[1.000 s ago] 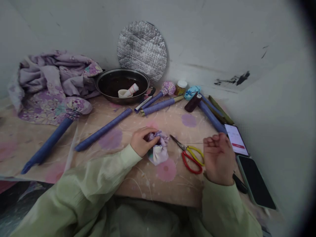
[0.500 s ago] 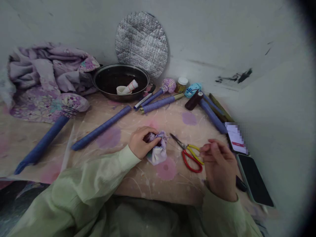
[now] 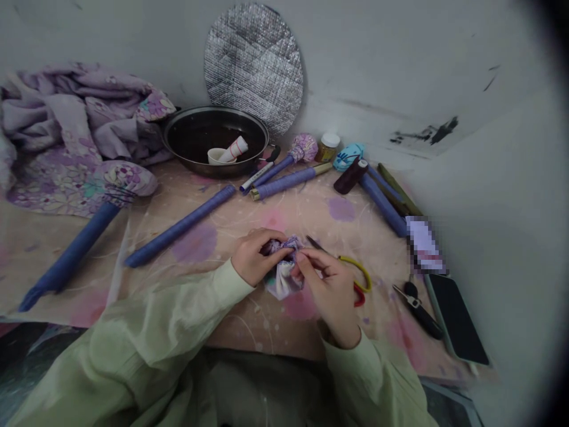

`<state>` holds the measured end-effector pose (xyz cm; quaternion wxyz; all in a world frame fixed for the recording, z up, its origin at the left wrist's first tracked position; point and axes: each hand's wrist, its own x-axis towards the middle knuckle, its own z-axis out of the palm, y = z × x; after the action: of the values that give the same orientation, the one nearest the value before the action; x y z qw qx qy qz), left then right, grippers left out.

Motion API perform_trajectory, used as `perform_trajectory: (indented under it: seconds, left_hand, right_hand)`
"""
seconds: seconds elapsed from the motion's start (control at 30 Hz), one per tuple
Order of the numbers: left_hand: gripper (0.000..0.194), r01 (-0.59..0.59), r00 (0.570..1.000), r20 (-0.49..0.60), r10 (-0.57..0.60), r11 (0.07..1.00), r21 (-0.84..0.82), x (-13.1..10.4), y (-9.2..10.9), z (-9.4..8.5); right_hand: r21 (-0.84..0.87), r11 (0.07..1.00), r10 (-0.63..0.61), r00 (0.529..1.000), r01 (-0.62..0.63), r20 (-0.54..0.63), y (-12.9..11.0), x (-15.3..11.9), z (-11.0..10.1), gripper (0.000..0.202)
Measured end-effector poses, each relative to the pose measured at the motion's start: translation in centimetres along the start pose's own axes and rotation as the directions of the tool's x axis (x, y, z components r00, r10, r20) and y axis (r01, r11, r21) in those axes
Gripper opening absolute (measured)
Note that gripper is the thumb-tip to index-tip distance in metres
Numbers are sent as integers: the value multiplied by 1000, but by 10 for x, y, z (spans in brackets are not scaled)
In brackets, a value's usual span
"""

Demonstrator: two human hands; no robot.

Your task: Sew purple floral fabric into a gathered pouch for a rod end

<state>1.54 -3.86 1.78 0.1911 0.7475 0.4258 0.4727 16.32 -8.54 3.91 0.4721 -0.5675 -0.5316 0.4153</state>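
My left hand (image 3: 255, 256) is closed around a small gathered piece of purple-and-white floral cloth (image 3: 284, 279), its bunched edge pinched between thumb and fingers. At the right side of that edge my right hand (image 3: 326, 281) has thumb and forefinger pressed together, touching the cloth. Whatever lies between those fingertips is too small to make out. Partly hidden under the right hand is a pair of scissors with red and yellow handles (image 3: 359, 270); only a blade tip and parts of the handles show.
Blue-wrapped sticks (image 3: 180, 225) lie about the table. A dark pan (image 3: 178, 151) holding a small cup stands at the back, beside piled floral fabric (image 3: 66, 130). Right of the hands are a dark thread spool (image 3: 350, 176), keys (image 3: 420, 311) and a phone (image 3: 457, 317).
My right hand has moved left from beyond the scissors to the cloth, covering much of the scissors and uncovering the keys. My left hand keeps its hold. The view has shifted slightly.
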Motion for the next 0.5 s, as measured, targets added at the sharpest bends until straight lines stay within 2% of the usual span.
perform_trajectory:
  seconds: [0.27,0.5]
  left_hand:
    - [13,-71,997,-2,71,997,17,0,1,-2]
    - [14,-66,998,-20,67,997,26,-2,1,-2]
  right_hand:
    - [-72,997,-12,1000,12,6,-4,2,-1,12]
    - [-72,997,-8,1000,9,21,-4,2,0,13]
